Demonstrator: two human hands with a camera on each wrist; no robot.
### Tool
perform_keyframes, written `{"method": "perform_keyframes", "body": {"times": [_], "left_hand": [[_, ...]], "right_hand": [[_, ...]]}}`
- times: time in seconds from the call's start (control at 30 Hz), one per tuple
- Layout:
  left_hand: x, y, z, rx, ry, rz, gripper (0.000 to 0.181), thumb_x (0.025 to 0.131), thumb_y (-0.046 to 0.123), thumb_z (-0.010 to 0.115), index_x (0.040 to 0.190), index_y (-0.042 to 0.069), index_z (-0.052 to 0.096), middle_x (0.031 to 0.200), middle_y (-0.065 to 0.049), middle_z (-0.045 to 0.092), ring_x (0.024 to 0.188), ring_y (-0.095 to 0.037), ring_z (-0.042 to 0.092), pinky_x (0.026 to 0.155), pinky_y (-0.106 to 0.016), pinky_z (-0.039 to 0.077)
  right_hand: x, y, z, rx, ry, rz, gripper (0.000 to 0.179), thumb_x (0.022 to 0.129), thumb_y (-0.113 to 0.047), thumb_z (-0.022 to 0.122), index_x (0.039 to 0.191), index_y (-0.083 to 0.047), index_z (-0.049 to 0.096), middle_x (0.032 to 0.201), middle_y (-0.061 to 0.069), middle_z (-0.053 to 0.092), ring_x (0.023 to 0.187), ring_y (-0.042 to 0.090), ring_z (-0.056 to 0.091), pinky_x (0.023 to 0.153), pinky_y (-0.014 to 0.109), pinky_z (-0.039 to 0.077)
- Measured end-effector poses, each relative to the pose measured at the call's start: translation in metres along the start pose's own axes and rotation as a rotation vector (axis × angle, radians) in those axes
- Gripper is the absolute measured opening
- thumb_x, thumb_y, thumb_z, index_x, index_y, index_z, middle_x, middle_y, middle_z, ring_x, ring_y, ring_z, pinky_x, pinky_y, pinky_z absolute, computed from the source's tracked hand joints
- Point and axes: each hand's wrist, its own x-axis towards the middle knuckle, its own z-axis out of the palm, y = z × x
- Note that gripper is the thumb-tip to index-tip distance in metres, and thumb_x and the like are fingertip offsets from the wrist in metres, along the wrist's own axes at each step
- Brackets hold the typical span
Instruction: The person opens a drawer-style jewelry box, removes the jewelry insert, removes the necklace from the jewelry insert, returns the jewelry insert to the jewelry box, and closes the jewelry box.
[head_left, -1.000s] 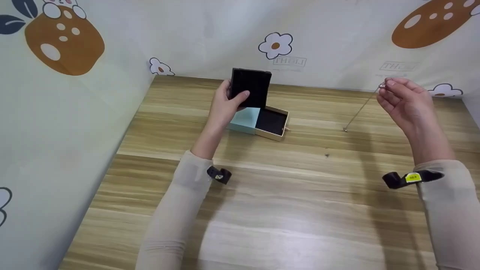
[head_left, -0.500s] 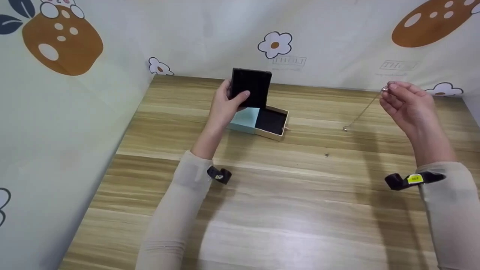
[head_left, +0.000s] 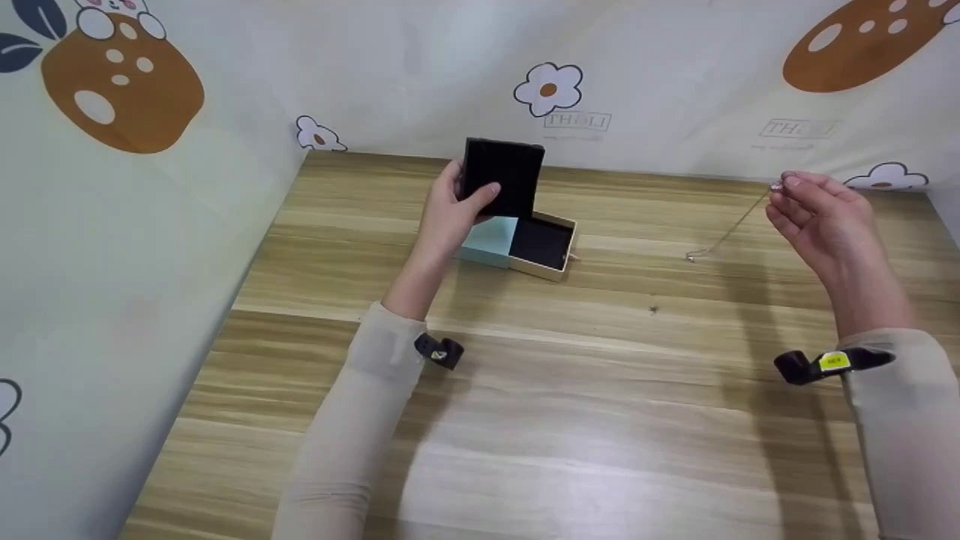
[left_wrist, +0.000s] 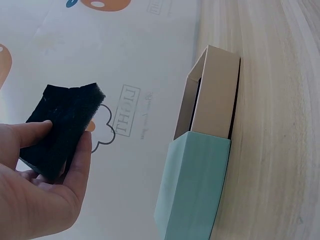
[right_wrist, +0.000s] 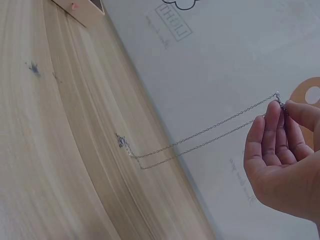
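Note:
My left hand (head_left: 448,214) grips a black foam pad (head_left: 504,176), thumb across its face and fingers behind. In the left wrist view the foam (left_wrist: 62,120) is seen from its edge. Below it lies a small jewellery box with a mint-green sleeve (head_left: 487,240) and a beige drawer (head_left: 556,273) pulled partly out, black inside. My right hand (head_left: 829,214) pinches one end of a silver necklace (head_left: 739,223) between thumb and index finger. Its chain (right_wrist: 195,134) slants down to the table, where the pendant end (right_wrist: 121,142) rests.
The wooden table (head_left: 570,420) meets a pale printed wall covering (head_left: 427,82) at the back and left. A small dark mark (head_left: 653,310) shows on the tabletop, right of the box. A pink pull tab (head_left: 574,257) sticks out of the drawer's end.
My right hand has come down and slightly right, so the chain has slackened and its lower end lies on the table. The left hand and foam pad have stayed put.

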Motion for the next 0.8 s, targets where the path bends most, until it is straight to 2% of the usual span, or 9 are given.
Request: {"method": "perform_keyframes", "body": {"times": [0.1,0.33,0.6,0.8], "left_hand": [[0.000,0.000,0.000,-0.006,0.000,0.000,0.044,0.097,0.005,0.061,0.138,0.002,0.047,0.129,-0.021,0.061,0.115,-0.028,0.063,0.091,-0.039,0.058],[-0.001,0.000,0.000,-0.008,0.002,0.007,0.044,0.097,0.005,0.061,0.139,0.001,0.047,0.129,-0.021,0.060,0.115,-0.028,0.063,0.092,-0.039,0.058],[-0.001,-0.001,0.000,-0.021,0.000,0.013,0.045,0.097,0.004,0.060,0.141,0.001,0.046,0.132,-0.023,0.060,0.118,-0.031,0.063,0.095,-0.042,0.057],[-0.001,-0.001,0.000,-0.017,0.005,0.014,0.043,0.097,0.005,0.060,0.138,0.001,0.047,0.130,-0.023,0.061,0.116,-0.031,0.063,0.094,-0.041,0.057]], "right_hand": [[0.000,0.000,-0.003,0.010,-0.008,0.002,0.010,0.093,0.010,0.059,0.090,0.007,0.068,0.081,0.019,0.073,0.071,0.028,0.072,0.068,0.037,0.061],[-0.002,0.001,-0.008,-0.051,0.029,-0.007,0.006,0.090,0.008,0.064,0.091,0.005,0.069,0.082,0.016,0.073,0.073,0.025,0.072,0.070,0.034,0.061],[-0.004,-0.001,-0.014,-0.029,0.017,0.037,0.011,0.093,0.009,0.060,0.093,0.004,0.070,0.083,0.016,0.074,0.074,0.025,0.072,0.071,0.035,0.061],[-0.004,0.000,-0.020,-0.065,0.016,0.050,0.010,0.093,0.008,0.060,0.092,0.003,0.069,0.083,0.015,0.073,0.075,0.024,0.073,0.072,0.034,0.061]]}}
